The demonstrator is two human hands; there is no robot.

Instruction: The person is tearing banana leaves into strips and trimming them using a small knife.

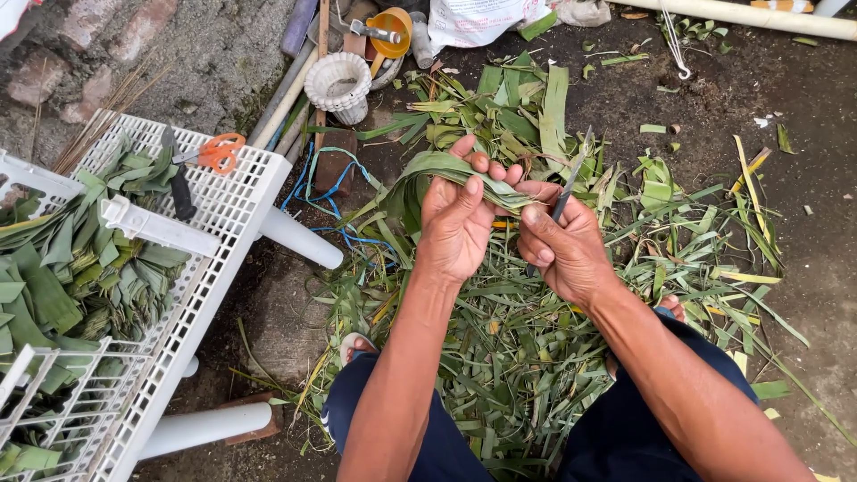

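Leaf strips [464,174] in both hands [513,232] above leaf-littered dirt ground [803,89].

Bare dark earth floor [786,80], rough stone wall [134,45] top left, white pipe [741,14] along top edge, white plastic rack [223,205] at left, flat daylight.
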